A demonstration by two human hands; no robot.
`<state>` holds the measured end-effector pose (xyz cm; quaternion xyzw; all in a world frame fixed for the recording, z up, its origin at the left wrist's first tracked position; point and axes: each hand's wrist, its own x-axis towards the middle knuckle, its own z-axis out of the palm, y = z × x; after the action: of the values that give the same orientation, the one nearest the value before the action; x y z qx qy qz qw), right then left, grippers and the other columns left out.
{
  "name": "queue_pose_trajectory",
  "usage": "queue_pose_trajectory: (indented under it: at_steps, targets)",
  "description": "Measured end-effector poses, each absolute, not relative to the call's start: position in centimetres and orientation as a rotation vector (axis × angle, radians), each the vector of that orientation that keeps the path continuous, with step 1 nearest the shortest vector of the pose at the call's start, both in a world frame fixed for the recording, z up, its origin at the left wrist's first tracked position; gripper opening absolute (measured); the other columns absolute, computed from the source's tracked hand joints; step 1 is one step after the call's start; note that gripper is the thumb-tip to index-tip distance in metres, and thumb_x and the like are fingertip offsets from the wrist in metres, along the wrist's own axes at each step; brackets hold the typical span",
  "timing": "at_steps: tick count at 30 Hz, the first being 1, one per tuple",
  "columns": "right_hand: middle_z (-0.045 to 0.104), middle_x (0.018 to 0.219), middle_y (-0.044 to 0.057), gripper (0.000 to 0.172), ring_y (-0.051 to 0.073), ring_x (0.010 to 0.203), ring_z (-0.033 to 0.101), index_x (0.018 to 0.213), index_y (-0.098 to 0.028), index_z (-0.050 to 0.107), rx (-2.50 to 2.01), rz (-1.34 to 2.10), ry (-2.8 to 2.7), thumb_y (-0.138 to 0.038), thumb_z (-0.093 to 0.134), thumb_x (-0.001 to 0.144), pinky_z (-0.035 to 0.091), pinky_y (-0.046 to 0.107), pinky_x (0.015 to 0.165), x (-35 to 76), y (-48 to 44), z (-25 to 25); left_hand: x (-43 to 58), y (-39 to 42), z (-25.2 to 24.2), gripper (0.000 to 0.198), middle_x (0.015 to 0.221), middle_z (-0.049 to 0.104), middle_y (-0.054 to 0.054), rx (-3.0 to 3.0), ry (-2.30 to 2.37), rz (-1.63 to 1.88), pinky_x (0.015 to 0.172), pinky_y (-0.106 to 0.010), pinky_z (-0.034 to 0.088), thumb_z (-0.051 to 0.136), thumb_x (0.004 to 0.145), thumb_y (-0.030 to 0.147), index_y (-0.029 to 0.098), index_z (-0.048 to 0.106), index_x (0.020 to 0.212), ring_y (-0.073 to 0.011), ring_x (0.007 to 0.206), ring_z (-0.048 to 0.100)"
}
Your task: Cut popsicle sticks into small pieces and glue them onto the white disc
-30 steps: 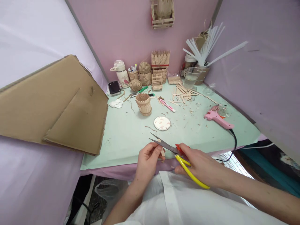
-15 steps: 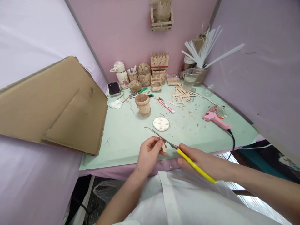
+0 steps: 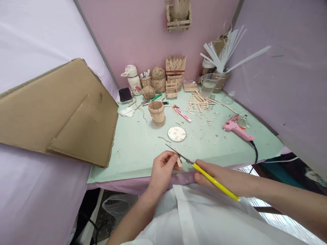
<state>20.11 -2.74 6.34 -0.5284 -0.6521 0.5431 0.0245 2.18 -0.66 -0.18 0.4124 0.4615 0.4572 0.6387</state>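
Observation:
Between the thumb and fingers of my left hand is a short piece of wooden craft stick, held over the table's front edge. My right hand grips a yellow-handled cutting tool that looks like pliers or snips. Its thin metal jaws point left and lie by my left fingertips, at the stick; whether they touch it I cannot tell. Just beyond my hands lies a round white lid with small wood chips on it. Farther back stands a small stick-covered cup.
A pink glue gun lies at right, its cord over the edge. Loose craft sticks, a pink cutter, twine balls and a bottle are at the back. A cardboard sheet leans at left.
The view has shifted slightly. The tool's jaws have drawn back a little to the right along the stick. A thin sliver now shows apart from the tool's tip. Both hands keep their grip.

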Motion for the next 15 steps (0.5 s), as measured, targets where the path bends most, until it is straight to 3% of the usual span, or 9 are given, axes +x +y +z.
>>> queue_pose_trajectory:
  at_steps: [7,15]
  targets:
    - [0.045,0.072,-0.002,0.034,0.014,0.064,0.040,0.075,-0.021,0.043,-1.688,1.691,-2.039,-0.053,0.052,0.076,0.037,0.027,0.059,19.5,-2.5,6.7,2.0,-0.9,-0.8,0.021,0.058,0.053,0.003,0.907,1.062,1.043,0.052,-0.021,0.050,0.060,0.075,0.035,0.015,0.059,0.067,-0.0076,0.051,0.051]
    - [0.046,0.073,-0.002,0.037,0.014,0.066,0.040,0.076,-0.020,0.044,-1.650,1.766,-2.011,-0.057,0.042,0.081,0.033,0.027,0.059,19.0,-2.1,5.8,1.3,-0.8,-1.1,0.023,0.055,0.055,0.003,0.858,1.089,1.005,0.046,-0.019,0.046,0.060,0.075,0.035,0.014,0.060,0.067,-0.0074,0.042,0.052]
